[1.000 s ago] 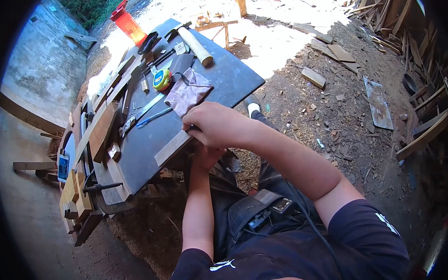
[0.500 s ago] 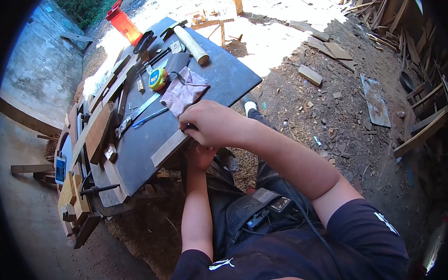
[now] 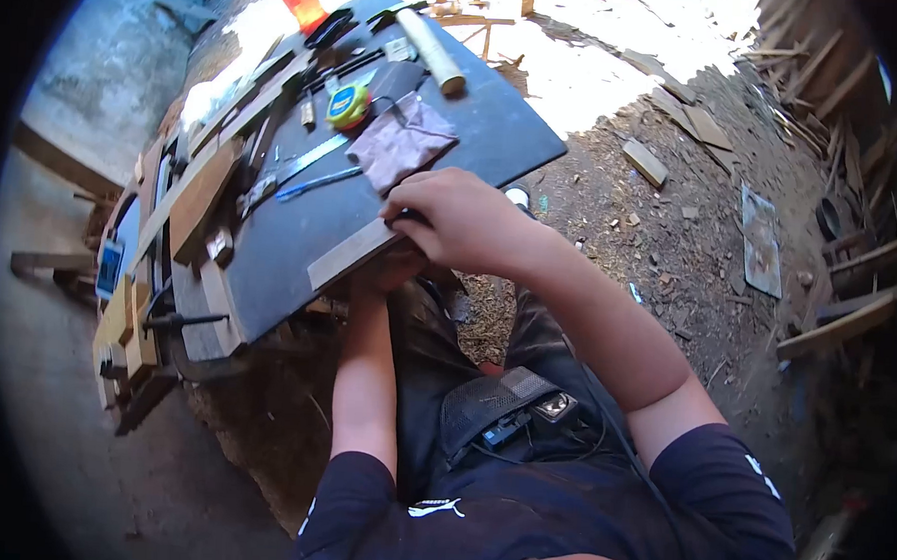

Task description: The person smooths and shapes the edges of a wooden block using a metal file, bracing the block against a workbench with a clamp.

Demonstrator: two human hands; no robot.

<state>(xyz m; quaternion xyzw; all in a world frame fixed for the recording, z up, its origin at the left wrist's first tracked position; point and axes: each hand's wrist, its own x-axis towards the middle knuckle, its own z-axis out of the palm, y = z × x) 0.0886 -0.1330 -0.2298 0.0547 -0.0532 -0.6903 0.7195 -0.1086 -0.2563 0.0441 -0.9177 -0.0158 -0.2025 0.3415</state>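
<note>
A short, flat piece of wood (image 3: pixel 347 257) extends over the near edge of the dark tabletop. My right hand (image 3: pixel 459 218) is closed at its right end, thumb and fingers bent around that end. Below the wood, my left hand (image 3: pixel 387 273) grips from underneath, its fingers mostly hidden by the wood and the right hand. Just beyond the right hand lies a crumpled pale cloth (image 3: pixel 403 141). A blue pen (image 3: pixel 318 182) and a metal ruler (image 3: pixel 314 158) rest to the left, and a yellow-green tape measure (image 3: pixel 348 106) sits behind them.
A hammer (image 3: pixel 430 51) and an orange-red container (image 3: pixel 298 1) are at the table's far side. Wood strips (image 3: pixel 204 189) line the left edge, with a clamp (image 3: pixel 188 321) at the near-left corner. Wood scraps (image 3: pixel 645 162) litter the ground to the right.
The camera view has shifted, so the table appears higher and turned slightly. Both hands stay at the piece of wood; the left hand is now more covered beneath it.
</note>
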